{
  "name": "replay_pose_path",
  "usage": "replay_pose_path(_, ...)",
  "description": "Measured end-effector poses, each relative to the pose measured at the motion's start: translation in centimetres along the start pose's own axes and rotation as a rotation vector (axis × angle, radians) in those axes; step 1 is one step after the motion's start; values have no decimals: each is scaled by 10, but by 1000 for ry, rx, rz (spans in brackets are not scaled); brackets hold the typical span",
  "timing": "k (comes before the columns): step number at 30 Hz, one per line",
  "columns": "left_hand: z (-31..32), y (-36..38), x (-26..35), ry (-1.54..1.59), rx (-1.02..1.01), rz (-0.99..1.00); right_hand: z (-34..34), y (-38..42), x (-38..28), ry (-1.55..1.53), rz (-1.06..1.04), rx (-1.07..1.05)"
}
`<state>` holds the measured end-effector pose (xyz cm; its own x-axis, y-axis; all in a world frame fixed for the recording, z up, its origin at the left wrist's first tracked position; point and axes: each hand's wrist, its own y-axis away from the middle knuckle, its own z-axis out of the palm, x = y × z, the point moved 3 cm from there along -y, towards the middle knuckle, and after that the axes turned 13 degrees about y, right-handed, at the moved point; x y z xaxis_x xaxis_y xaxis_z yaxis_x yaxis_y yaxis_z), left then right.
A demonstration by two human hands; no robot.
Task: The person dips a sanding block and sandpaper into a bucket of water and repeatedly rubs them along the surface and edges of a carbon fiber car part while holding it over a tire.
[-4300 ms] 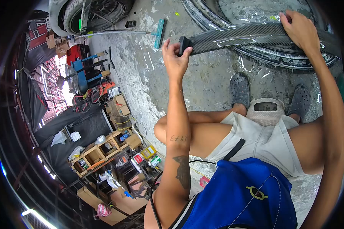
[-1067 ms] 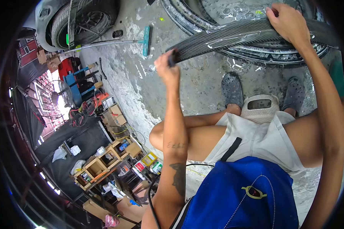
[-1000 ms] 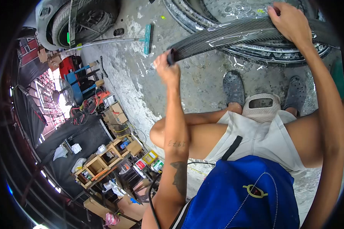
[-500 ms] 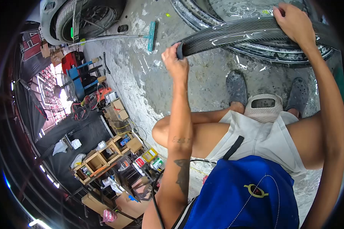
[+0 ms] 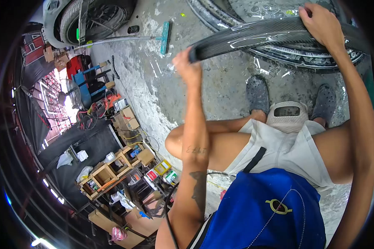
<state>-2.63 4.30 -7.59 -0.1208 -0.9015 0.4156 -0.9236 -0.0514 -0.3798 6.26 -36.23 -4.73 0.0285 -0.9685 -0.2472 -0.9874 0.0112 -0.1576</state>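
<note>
A long, curved, glossy carbon-fibre-patterned strip [image 5: 253, 38] stretches across the upper right, above the wet floor. At its left end my left hand [image 5: 188, 66], slightly blurred, is closed round a dark piece at the edge. My right hand [image 5: 321, 25] grips the strip's upper edge farther right, its fingers curled over it. Behind and under the strip lie large black tyre-like rings [image 5: 295, 61] with wet, soapy-looking surfaces.
A teal brush head [image 5: 165, 38] on a long handle lies at the upper left of the floor. Beyond it is a wheel [image 5: 97, 20]. Wooden shelving [image 5: 106, 174] with bottles and boxes stands left. A pale perforated stool [image 5: 287, 118] sits between my feet.
My left hand has shifted slightly left and its forearm has rotated. The strip's left end has moved a little left. My right hand has barely moved.
</note>
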Motion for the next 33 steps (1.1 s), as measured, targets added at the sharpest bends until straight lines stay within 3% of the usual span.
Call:
replay_pose_path(2,35,-5,54,136,101,145,0,0,-2,32,9,-4)
replay_pose_path(4,55,-9,103,289,24,179,40,-13,32,11,-30,-36)
replay_pose_path(8,22,-7,32,155,11,100,52,-18,43,21,-81,-187)
replay_pose_path(10,3,-4,-18,73,23,-64,14,-6,10,12,-42,-107)
replay_pose_path(12,8,-11,-11,65,-15,-99,11,-6,10,1,4,-23)
replay_pose_path(14,24,-10,31,131,32,49,49,-14,34,41,-26,-134)
replay_pose_path(16,39,-10,68,311,-45,171,51,-16,40,18,-57,-107)
replay_pose_path(18,29,-12,50,247,-56,161,56,-15,40,0,-103,-104)
replay_pose_path(21,7,-11,-39,144,20,-62,55,-18,44,-35,-64,-111)
replay_pose_path(22,1,-12,-40,261,-2,-237,54,-17,40,-2,-70,-131)
replay_pose_path(24,8,-9,-18,78,42,-67,52,-17,39,27,-72,-147)
replay_pose_path(25,15,-9,8,178,49,72,52,-17,38,10,-54,-165)
replay_pose_path(26,18,-8,43,234,-11,67,52,-17,36,-6,-40,-184)
replay_pose_path(28,26,-8,47,297,-51,70,47,-18,36,5,-39,-182)
replay_pose_path(30,13,-12,-10,203,-10,-32,49,-17,39,25,-43,-194)
replay_pose_path(33,9,-13,-25,69,12,-88,55,-17,41,45,-73,-99)
